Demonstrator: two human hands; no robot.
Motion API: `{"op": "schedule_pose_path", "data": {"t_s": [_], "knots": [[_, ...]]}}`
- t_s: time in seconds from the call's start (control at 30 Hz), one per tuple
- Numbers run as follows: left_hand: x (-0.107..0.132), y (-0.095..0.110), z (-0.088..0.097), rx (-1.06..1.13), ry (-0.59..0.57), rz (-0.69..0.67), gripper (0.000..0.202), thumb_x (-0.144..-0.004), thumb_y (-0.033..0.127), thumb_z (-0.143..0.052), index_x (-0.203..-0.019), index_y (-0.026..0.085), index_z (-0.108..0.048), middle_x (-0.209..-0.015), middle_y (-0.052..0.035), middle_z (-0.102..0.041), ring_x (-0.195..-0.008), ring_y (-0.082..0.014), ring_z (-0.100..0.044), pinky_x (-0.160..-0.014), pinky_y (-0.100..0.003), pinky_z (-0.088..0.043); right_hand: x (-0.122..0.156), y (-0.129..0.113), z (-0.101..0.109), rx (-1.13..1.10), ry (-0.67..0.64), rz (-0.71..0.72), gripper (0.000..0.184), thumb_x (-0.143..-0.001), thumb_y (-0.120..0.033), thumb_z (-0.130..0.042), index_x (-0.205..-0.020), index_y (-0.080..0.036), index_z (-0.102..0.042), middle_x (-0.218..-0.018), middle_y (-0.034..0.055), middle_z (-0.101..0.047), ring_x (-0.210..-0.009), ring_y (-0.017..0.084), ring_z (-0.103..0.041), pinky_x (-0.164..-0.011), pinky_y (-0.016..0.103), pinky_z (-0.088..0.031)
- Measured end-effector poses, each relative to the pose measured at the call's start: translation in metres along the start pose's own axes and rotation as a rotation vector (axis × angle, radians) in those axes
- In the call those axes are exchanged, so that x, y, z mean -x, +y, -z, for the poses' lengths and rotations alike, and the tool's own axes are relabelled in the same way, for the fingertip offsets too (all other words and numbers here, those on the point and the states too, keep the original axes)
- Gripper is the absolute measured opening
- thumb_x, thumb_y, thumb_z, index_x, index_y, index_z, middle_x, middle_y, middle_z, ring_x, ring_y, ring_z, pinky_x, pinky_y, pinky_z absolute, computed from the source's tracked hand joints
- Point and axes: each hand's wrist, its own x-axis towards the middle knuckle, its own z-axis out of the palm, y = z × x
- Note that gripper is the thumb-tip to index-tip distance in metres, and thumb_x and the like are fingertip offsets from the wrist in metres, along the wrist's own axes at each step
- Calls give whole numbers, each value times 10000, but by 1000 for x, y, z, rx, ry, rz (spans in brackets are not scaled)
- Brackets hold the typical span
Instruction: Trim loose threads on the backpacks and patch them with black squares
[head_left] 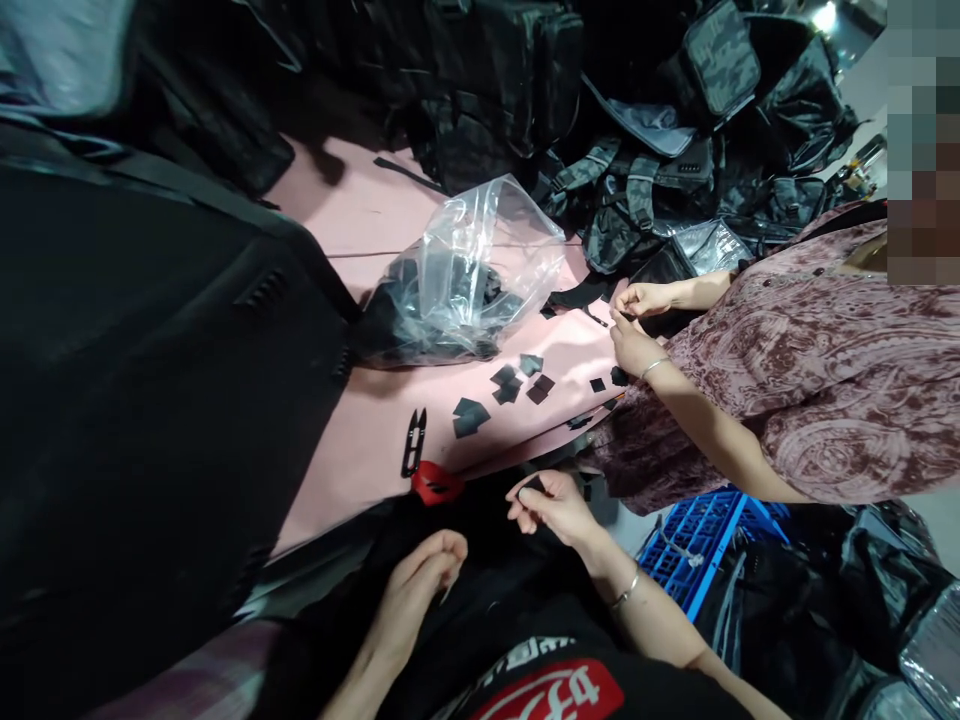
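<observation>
From afar, I see the right hand (561,507) pinching a small black piece (532,486) between fingers, likely for control; the left hand (426,568) curls, contents I cannot tell.

The pink worktop (360,425) carries a clear plastic bag (480,265), small dark pieces (507,384) in loose clusters, black snips (407,457) and, at the near edge, a red object (427,476).
</observation>
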Motion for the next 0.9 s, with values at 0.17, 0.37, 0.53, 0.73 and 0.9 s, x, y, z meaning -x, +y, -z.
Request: {"op": "schedule_pose_path", "data": {"t_s": [0.17,0.37,0.53,0.73,0.9], "knots": [[10,-20,19,-863,204,-185,360,-621,316,-491,-883,133,-657,-1175,-182,-576,-1183,-362,-413,-971,-514,-298,-4,3,-4,11,56,37,338,-695,-445,-650,-647,-122,-564,-409,-65,-415,-337,18,-275,-350,171,-163],[16,-16,18,-983,12,-247,208,-733,310,-483,-726,250,-682,-1021,-55,-684,-1135,-307,-505,-1023,-598,-164,-7,-2,-6,-66,151,51,420,-674,-507,-650,-544,-155,-462,-381,-105,-254,-331,-2,-166,-369,169,-106],[9,13,-7,-509,-48,-359,313,-754,322,-478,-1020,243,-624,-1066,-52,-662,-947,-211,-624,-825,-317,-483,7,-16,-7,-80,74,-20,419,-701,-542,-616,-681,-127,-562,-455,-47,-436,-376,41,-371,-377,171,-252],[-8,47,-40,-274,208,-338,242,-758,426,-516,-740,203,-609,-663,-5,-662,-573,-150,-603,-588,-230,-468,30,-30,-5,-73,-54,-23,395,-807,-465,-525,-1029,-145,-586,-797,36,-626,-729,158,-619,-674,303,-487],[-11,35,-42,-292,100,-342,280,-779,426,-485,-742,185,-622,-664,-27,-644,-614,-163,-590,-610,-262,-478,39,-31,3,-32,62,21,426,-746,-441,-611,-1071,-166,-591,-958,75,-643,-847,177,-629,-743,319,-517]]}}
